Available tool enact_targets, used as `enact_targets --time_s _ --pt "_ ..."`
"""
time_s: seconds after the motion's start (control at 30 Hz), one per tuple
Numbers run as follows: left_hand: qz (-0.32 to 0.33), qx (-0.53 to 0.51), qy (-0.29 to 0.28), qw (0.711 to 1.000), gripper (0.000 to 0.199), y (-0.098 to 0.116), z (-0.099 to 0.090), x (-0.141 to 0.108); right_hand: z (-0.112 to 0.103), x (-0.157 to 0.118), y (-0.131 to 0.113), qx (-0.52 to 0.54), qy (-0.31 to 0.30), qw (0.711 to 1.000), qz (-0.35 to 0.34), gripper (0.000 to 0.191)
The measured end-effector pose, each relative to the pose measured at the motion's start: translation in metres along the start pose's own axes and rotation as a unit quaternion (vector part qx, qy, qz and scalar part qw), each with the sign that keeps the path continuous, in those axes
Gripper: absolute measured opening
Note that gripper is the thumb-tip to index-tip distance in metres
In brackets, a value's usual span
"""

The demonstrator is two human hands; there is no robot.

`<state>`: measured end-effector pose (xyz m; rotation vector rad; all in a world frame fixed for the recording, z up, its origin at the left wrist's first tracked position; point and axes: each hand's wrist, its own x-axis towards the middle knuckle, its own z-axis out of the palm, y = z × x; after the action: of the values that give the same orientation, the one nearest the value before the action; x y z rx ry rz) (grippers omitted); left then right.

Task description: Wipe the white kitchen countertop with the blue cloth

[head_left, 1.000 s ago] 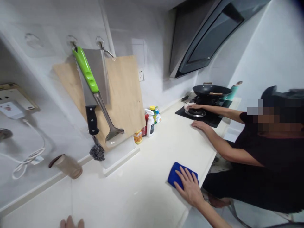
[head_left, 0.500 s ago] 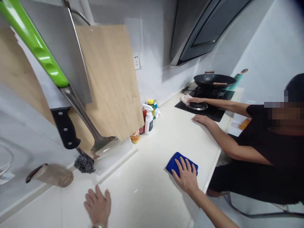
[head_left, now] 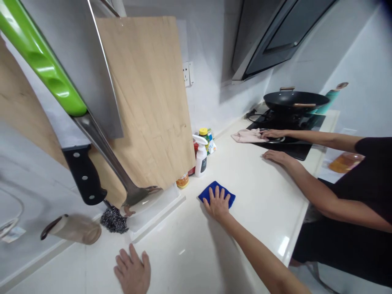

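Note:
On the white countertop (head_left: pixel 245 183), my right hand (head_left: pixel 218 205) lies with spread fingers on a folded blue cloth (head_left: pixel 229 197), pressing it flat. My left hand (head_left: pixel 133 270) rests palm down at the lower left, fingers apart and nothing in them. Just beyond it are a steel scouring ball (head_left: pixel 114 220) and the white base (head_left: pixel 159 218) of a rack. A white spray bottle (head_left: pixel 201 157) stands a little past the blue cloth, near the wall.
A wooden cutting board (head_left: pixel 150 98), a cleaver (head_left: pixel 82 173) and a green-handled spatula (head_left: pixel 45 61) loom at left. A brown cup (head_left: pixel 76 229) is below them. At right, a co-worker's hand (head_left: pixel 272 134) holds a pink cloth (head_left: pixel 245 136) by the stove, where a wok (head_left: pixel 294 101) sits.
My right hand has slid the blue cloth left and away from me, toward the spray bottle. The co-worker's pink cloth has moved onto the stove's near edge. The view has shifted slightly.

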<state>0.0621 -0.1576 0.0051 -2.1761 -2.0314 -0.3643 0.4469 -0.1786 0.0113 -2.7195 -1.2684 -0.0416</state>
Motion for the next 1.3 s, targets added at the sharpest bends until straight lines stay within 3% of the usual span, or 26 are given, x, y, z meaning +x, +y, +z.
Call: enact_targets --time_s 0.17,0.3,0.43,0.57,0.73,0.83,0.9,0.97,1.07,1.2,1.3 --pt "-0.001 0.001 -0.008 1.000 0.069 -0.001 0.000 0.000 0.001 0.007 -0.044 0.032 -0.011 0.998 -0.048 0.072" --pt "-0.011 0.014 -0.031 0.999 0.068 -0.001 -0.001 0.001 0.002 -0.001 -0.052 0.056 -0.005 0.993 -0.102 0.070" --pt "-0.021 0.022 -0.038 0.999 0.068 -0.004 0.000 0.002 -0.004 -0.021 -0.041 0.067 -0.022 0.984 -0.166 0.071" --pt "-0.026 0.021 -0.033 0.999 0.068 -0.005 0.001 0.002 -0.011 -0.063 -0.031 0.105 -0.047 0.956 -0.271 0.071" --pt "-0.027 0.022 -0.063 0.997 0.071 -0.011 0.000 0.001 -0.028 -0.126 -0.008 0.171 -0.096 0.894 -0.402 0.071" --pt "-0.002 0.004 -0.081 0.997 0.074 -0.020 -0.002 -0.002 -0.044 -0.150 0.021 0.205 -0.126 0.846 -0.475 0.072" --pt "0.028 -0.020 -0.089 0.995 0.076 -0.028 -0.002 -0.006 -0.055 -0.162 0.042 0.219 -0.135 0.830 -0.495 0.070" --pt "0.059 -0.049 -0.092 0.993 0.075 -0.037 -0.002 -0.010 -0.061 -0.173 0.059 0.222 -0.123 0.835 -0.488 0.065" --pt "0.092 -0.093 -0.091 0.987 0.069 -0.052 -0.005 -0.010 -0.057 -0.187 0.068 0.206 -0.062 0.868 -0.447 0.056" --pt "0.107 -0.124 -0.084 0.983 0.062 -0.073 -0.012 0.003 -0.030 -0.199 0.051 0.171 0.016 0.942 -0.289 0.053" --pt "0.034 -0.110 -0.048 0.992 0.067 -0.089 -0.012 0.012 -0.009 -0.204 0.029 0.151 0.022 0.972 -0.176 0.060"
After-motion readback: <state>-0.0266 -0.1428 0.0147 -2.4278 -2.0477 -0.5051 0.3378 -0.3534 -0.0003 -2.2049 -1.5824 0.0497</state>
